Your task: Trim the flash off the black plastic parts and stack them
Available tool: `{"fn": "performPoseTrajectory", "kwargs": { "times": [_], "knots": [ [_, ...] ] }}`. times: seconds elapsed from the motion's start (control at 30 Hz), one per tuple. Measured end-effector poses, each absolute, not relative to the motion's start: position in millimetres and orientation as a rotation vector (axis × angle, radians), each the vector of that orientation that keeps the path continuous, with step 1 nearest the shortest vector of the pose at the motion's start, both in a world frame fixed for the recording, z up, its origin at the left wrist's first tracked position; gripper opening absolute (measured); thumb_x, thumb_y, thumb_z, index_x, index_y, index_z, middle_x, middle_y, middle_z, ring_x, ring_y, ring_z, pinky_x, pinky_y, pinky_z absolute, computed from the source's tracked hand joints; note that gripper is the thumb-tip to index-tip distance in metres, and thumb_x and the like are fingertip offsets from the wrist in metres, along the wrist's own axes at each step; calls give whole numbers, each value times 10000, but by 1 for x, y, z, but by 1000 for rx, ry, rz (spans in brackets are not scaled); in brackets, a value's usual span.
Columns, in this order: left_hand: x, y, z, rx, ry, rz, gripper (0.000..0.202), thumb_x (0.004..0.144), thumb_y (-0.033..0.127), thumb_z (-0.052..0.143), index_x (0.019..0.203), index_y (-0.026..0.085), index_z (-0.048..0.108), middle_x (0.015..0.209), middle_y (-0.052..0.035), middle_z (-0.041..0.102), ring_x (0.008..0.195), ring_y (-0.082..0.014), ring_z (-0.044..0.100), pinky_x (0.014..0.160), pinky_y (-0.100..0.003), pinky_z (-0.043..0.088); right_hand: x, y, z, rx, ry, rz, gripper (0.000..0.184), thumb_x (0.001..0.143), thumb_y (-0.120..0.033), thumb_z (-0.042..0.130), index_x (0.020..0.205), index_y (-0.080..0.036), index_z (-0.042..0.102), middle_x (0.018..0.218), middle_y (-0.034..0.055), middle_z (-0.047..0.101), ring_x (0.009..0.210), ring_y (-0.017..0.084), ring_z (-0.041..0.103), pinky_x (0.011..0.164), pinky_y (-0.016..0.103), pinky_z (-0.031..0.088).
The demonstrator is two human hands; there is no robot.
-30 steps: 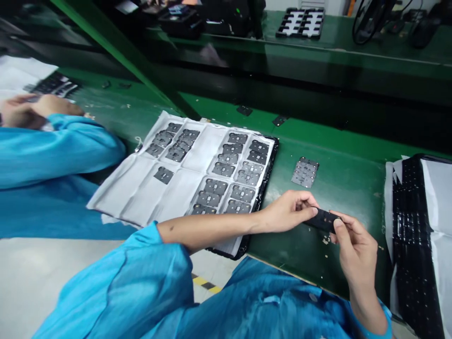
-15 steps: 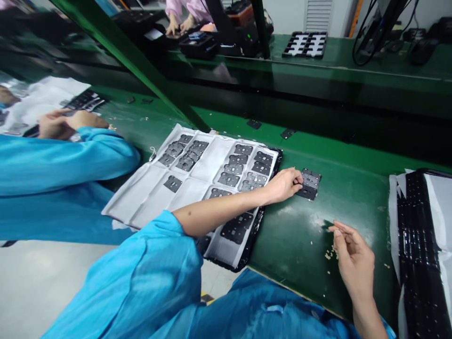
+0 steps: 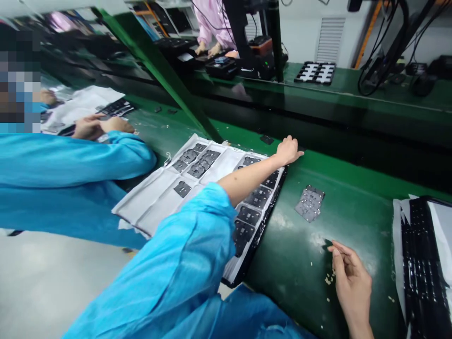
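My left hand [image 3: 288, 149] reaches across to the far edge of the green table [image 3: 346, 212]. Its fingers curl down onto a small dark part [image 3: 300, 149] lying there. My right hand [image 3: 350, 278] hovers low over the table's near side with fingers loosely apart and nothing in them; white crumbs [image 3: 330, 278] lie beside it. A short stack of grey flat parts [image 3: 310, 203] sits on the table between my hands. Under my left forearm lies a black tray [image 3: 260, 228] lined with a white sheet [image 3: 155, 197], and it holds several dark parts.
Another black tray [image 3: 420, 268] of parts lies at the right edge. A co-worker's blue sleeve [image 3: 70, 160] and hands [image 3: 99, 126] occupy the left. A slanted green post [image 3: 169, 80] crosses the back. A second loose dark part [image 3: 267, 139] rests near the far edge. A person in pink [image 3: 212, 28] works at the rear bench.
My left hand put the dark piece it held onto the grey stack, then moved up and left to the far table edge. My right hand let go and stayed low. The view tilted up.
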State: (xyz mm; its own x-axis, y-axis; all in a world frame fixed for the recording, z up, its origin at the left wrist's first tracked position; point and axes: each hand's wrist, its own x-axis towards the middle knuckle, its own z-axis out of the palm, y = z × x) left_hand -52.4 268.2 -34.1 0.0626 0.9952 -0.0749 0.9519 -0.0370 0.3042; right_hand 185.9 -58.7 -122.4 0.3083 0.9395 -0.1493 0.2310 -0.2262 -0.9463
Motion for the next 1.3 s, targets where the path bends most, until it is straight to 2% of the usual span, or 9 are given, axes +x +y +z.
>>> {"fn": "performPoseTrajectory", "kwargs": {
  "times": [0.1,0.37,0.57,0.7,0.83,0.97,1.07,1.2,1.3],
  "knots": [
    [-50,298,-38,1975,2055,130,475,996,357,785,1380,105,662,1511,-206,602,1407,-373,592,1158,-553,530,188,-58,-127,-1664,-1103,931,514,971,-643,699,1187,-190,810,1109,147,860,1012,295,820,905,410,635],
    [-47,305,-32,2010,1873,51,391,1053,394,722,1370,171,670,1361,-119,693,1172,-264,716,986,-475,642,182,-53,-125,-1579,-1147,903,471,965,-633,728,1095,-194,839,1063,154,868,954,314,849,818,398,682],
    [-18,223,-11,2388,1377,299,66,980,171,718,1029,150,757,1171,-101,716,1086,-240,685,994,-372,560,184,-50,-106,-1571,-1077,896,459,976,-610,729,1145,-192,816,1012,126,854,819,243,789,719,341,638],
    [-4,142,-1,2649,830,397,178,1018,156,582,933,213,728,1086,-102,693,1076,-261,637,963,-390,505,181,-44,-80,-1334,-955,963,458,1033,-578,680,1307,-214,725,1032,91,804,684,160,661,632,298,564],
    [-4,89,1,2783,386,422,291,1088,209,476,887,228,685,1017,-118,706,1003,-268,629,884,-420,495,177,-41,-62,-1199,-883,1124,484,1030,-580,689,1355,-222,691,884,40,744,683,175,663,636,313,560],
    [-10,71,-2,2585,545,544,223,1063,170,512,1147,209,715,1241,-155,705,1187,-284,630,1008,-460,514,176,-50,-53,-1335,-867,1079,463,951,-513,809,1290,-212,717,805,9,721,638,164,654,604,292,548],
    [-16,68,0,2112,721,617,386,956,184,679,1341,185,642,1291,-153,687,1156,-256,666,984,-422,565,178,-57,-51,-1361,-845,1031,462,942,-488,821,1295,-215,702,849,23,747,646,167,673,619,304,573],
    [-21,60,9,1623,626,455,233,966,297,728,1147,155,688,1049,-97,745,952,-195,711,850,-335,575,177,-56,-55,-1347,-849,1051,456,937,-502,825,1264,-210,699,863,31,753,667,174,683,622,302,570],
    [-20,53,13,1654,566,509,177,974,320,740,1032,156,707,1055,-99,736,941,-191,698,840,-326,557,172,-51,-58,-1250,-798,1173,463,912,-547,846,1202,-216,701,854,21,743,675,160,662,618,274,542]
  ]
}}
